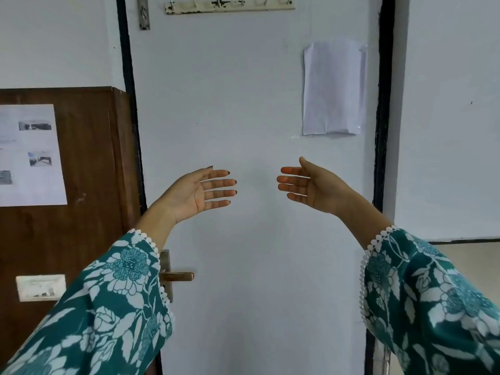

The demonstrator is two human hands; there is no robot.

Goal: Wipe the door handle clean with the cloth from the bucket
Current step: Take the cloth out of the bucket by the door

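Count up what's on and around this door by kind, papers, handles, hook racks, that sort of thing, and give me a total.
Paper sheets: 2, one on the door, one on the brown panel
Door handle: 1
Hook rack: 1
Wall switch plate: 1
Open, empty hands: 2, left hand, right hand
Total: 7
No cloth or bucket in view.

Both arms wear wide, loose sleeves, the left sleeve (108,307) and the right sleeve (433,299) alike: teal cloth printed with large white flowers and leaves, each cuff edged with a scalloped white lace trim. The left hand (197,193) has dark-painted fingernails.
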